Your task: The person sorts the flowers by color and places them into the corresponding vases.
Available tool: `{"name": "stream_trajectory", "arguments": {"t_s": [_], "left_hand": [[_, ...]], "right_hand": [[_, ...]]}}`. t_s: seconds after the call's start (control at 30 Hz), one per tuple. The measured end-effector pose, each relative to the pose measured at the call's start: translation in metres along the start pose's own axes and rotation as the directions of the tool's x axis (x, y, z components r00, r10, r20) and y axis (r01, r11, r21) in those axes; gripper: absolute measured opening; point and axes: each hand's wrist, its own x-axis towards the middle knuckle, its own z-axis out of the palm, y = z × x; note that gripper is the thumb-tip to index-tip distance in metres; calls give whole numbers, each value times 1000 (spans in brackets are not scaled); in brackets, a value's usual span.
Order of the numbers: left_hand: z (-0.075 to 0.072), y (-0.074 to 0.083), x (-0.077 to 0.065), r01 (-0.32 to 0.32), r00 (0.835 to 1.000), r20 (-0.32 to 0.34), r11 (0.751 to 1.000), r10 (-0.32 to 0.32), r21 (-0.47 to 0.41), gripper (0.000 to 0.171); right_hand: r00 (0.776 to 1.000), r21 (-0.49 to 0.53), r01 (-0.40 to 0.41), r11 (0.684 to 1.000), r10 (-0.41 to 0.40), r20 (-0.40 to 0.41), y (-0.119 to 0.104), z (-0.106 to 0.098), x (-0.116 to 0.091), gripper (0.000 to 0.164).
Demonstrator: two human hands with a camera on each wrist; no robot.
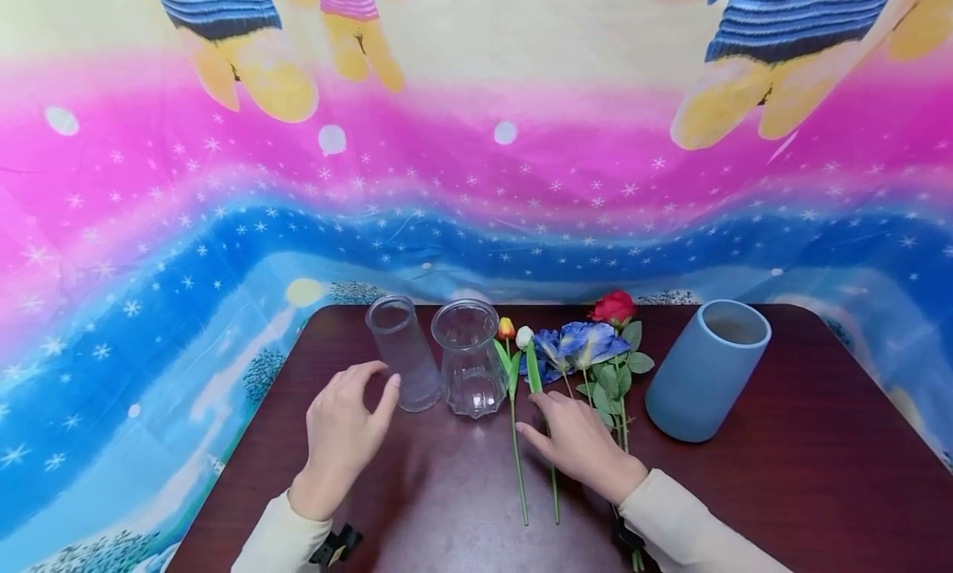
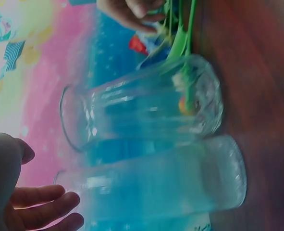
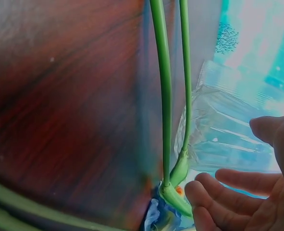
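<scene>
My left hand (image 1: 344,424) hovers just left of a tall clear glass cylinder vase (image 1: 408,362), thumb and fingers spread apart with nothing between them. Beside that vase stands a flared clear glass vase (image 1: 471,366) with a faceted base. Over the stems lying on the table, my right hand (image 1: 577,441) is held with loosely bent fingers, near the white tulip (image 1: 524,336); in the right wrist view its fingers (image 3: 228,197) are apart from the green stem (image 3: 162,96). An orange-yellow tulip (image 1: 506,328) lies to the left of the white one.
Blue flowers (image 1: 584,346) and a red rose (image 1: 614,306) lie right of the tulips. A blue-grey vase (image 1: 703,374) stands farther right on the dark wooden table (image 1: 811,474). Behind the table hangs a colourful printed cloth (image 1: 462,184).
</scene>
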Motion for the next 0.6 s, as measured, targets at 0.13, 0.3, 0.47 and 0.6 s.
{"name": "stream_trajectory", "arguments": {"t_s": [0.13, 0.3, 0.47, 0.6], "left_hand": [[-3, -7, 11, 62, 998, -17, 998, -62, 5, 23], [-4, -16, 28, 136, 991, -9, 991, -136, 0, 22], [-2, -25, 44, 180, 984, 13, 984, -180, 9, 25], [-1, -31, 56, 218, 974, 53, 976, -218, 3, 27]], "right_hand": [[1000, 16, 0, 1000, 0, -1, -1, 2, 3, 44], [1000, 24, -14, 1000, 14, 21, -1, 5, 8, 44], [998, 27, -19, 999, 18, 52, 0, 8, 12, 42], [997, 24, -14, 1000, 13, 70, 2, 10, 14, 39]]}}
